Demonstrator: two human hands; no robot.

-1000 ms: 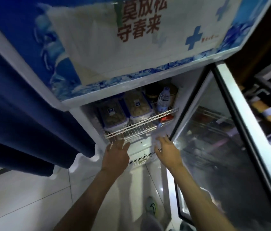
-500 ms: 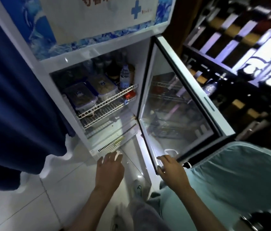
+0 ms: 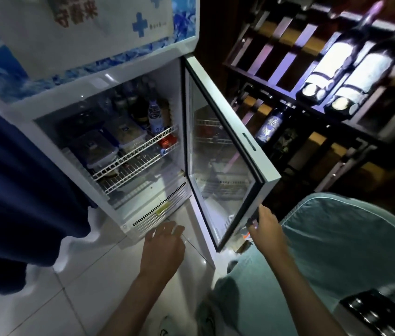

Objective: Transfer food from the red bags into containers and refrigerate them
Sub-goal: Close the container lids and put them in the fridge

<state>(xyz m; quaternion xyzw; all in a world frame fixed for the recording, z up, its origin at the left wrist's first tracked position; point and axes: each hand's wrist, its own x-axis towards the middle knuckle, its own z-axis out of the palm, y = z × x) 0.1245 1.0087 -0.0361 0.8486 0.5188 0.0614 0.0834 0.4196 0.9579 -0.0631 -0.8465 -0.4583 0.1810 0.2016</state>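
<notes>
Head view: two lidded food containers sit on the wire shelf inside the fridge. Right hand grip curls round the glass door edge; left hand loose, holding nothing. Likely only closing left.

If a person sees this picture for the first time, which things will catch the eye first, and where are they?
The open fridge stands at centre, with lidded food containers on its upper wire shelf and a water bottle beside them. The right hand grips the lower corner of the glass door, while the left hand hangs open before the vent. Pale-labelled wine bottles lie in the rack at upper right.
</notes>
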